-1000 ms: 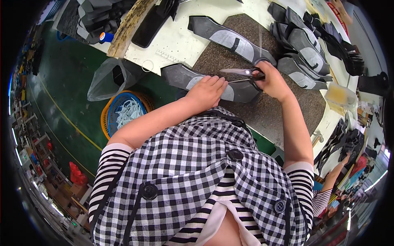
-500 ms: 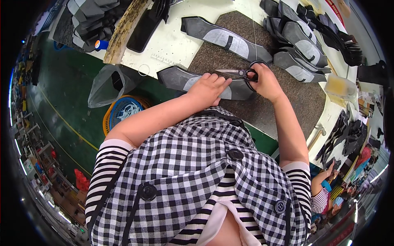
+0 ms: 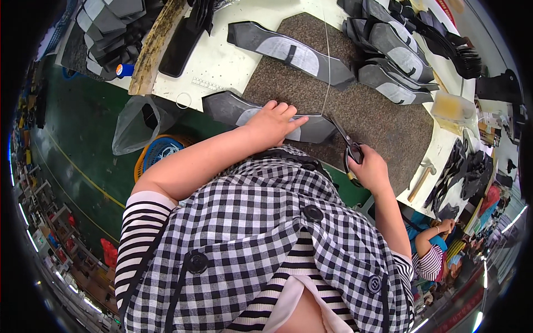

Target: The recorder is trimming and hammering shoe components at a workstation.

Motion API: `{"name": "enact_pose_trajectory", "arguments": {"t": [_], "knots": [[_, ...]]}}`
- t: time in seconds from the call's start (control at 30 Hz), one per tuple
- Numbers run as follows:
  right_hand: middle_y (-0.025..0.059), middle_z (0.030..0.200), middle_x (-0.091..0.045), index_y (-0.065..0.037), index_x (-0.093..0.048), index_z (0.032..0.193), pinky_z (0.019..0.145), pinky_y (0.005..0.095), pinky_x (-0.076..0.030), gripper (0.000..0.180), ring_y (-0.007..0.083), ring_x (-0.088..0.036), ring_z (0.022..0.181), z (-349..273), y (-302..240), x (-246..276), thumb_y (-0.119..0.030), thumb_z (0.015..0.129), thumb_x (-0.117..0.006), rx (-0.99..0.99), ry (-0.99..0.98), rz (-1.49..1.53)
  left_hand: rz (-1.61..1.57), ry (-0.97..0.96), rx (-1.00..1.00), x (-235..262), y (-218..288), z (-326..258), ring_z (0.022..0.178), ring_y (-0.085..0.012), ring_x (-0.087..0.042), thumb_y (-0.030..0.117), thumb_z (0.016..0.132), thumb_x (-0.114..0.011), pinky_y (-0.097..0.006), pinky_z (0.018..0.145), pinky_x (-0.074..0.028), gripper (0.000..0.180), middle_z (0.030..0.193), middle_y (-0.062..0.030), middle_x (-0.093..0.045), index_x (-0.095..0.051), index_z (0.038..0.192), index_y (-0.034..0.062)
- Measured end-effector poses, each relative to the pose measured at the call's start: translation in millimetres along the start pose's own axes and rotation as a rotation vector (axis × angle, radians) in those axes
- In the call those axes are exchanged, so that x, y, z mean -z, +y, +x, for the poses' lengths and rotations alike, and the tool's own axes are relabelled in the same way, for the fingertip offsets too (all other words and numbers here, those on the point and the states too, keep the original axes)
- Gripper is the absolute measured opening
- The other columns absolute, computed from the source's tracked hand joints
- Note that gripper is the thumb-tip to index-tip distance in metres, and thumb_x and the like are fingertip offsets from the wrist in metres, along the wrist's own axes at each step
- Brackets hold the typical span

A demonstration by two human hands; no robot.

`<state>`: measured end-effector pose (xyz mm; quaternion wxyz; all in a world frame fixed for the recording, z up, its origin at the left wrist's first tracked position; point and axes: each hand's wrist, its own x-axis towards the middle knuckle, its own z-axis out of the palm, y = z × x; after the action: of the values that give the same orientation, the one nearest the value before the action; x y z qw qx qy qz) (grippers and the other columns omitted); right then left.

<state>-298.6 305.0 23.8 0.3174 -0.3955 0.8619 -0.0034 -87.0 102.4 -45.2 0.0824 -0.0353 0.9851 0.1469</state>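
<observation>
A dark grey shaped panel (image 3: 325, 130) with a light grey patch lies along the table's front edge. My left hand (image 3: 272, 123) rests flat on its middle with the fingers stretched out, hiding part of the patch. To the right, my right hand (image 3: 371, 169) holds black-handled scissors (image 3: 345, 137) by the loops. Their blades point up and left, with the tips near the panel's right end. A thin white thread (image 3: 327, 61) runs down from the far side to the panel's upper edge. Farther back lies a similar panel (image 3: 302, 55) with a black strap across its patch.
Beneath the panels is a brown speckled mat (image 3: 383, 130). More panels (image 3: 397, 50) are piled at the back right. A hammer (image 3: 423, 180) lies at the right edge. A wooden board (image 3: 158, 47) stands at left; a plastic bag (image 3: 136, 125) hangs above an orange-and-blue basket (image 3: 150, 158).
My right hand has drawn the scissors down and to the right, away from my left hand, and the blades now point up-left. The view has shifted slightly. My left hand stays on the panel.
</observation>
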Motion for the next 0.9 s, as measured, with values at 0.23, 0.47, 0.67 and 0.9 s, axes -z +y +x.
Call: {"name": "enact_pose_trajectory", "arguments": {"t": [0.23, 0.47, 0.67, 0.9], "knots": [[0.0162, 0.091, -0.067, -0.003, -0.061, 0.095, 0.073, 0.0443, -0.052, 0.043, 0.0347, -0.065, 0.084, 3.2, -8.2, -12.8, -0.041, 0.077, -0.07, 0.117, 0.065, -0.163, -0.009, -0.019, 0.014, 0.6, 4.8, 0.8, 0.106, -0.0232, -0.047, 0.028, 0.066, -0.079, -0.037, 0.09, -0.037, 0.083, 0.111, -0.0056, -0.051, -0.045, 0.141, 0.0205], [0.015, 0.09, -0.066, -0.003, -0.059, 0.095, 0.072, 0.0436, -0.053, 0.041, 0.0335, -0.065, 0.085, -1.1, -1.0, -5.9, -0.037, 0.076, -0.072, 0.245, 0.083, -0.229, 0.001, 0.049, -0.023, -3.7, 4.1, -3.3, 0.101, -0.0232, -0.049, 0.021, 0.066, -0.076, -0.036, 0.087, -0.039, 0.08, 0.106, -0.0055, -0.052, -0.046, 0.14, 0.0218], [0.0149, 0.089, -0.065, -0.004, -0.058, 0.094, 0.072, 0.0441, -0.052, 0.04, 0.0336, -0.065, 0.085, 0.5, -4.5, -10.6, -0.036, 0.076, -0.073, 0.192, 0.021, -0.212, 0.002, 0.068, -0.023, -3.7, 6.3, -3.7, 0.102, -0.023, -0.049, 0.021, 0.065, -0.076, -0.036, 0.088, -0.039, 0.08, 0.106, -0.0054, -0.051, -0.046, 0.14, 0.0216], [0.0154, 0.091, -0.066, -0.005, -0.059, 0.095, 0.071, 0.0439, -0.052, 0.036, 0.035, -0.065, 0.084, -0.1, -4.2, -1.4, -0.034, 0.077, -0.071, 0.157, 0.022, -0.194, -0.003, 0.035, -0.005, -5.9, 4.4, -0.9, 0.101, -0.0231, -0.049, 0.022, 0.066, -0.076, -0.036, 0.087, -0.04, 0.08, 0.106, -0.0054, -0.051, -0.045, 0.14, 0.0183]]}}
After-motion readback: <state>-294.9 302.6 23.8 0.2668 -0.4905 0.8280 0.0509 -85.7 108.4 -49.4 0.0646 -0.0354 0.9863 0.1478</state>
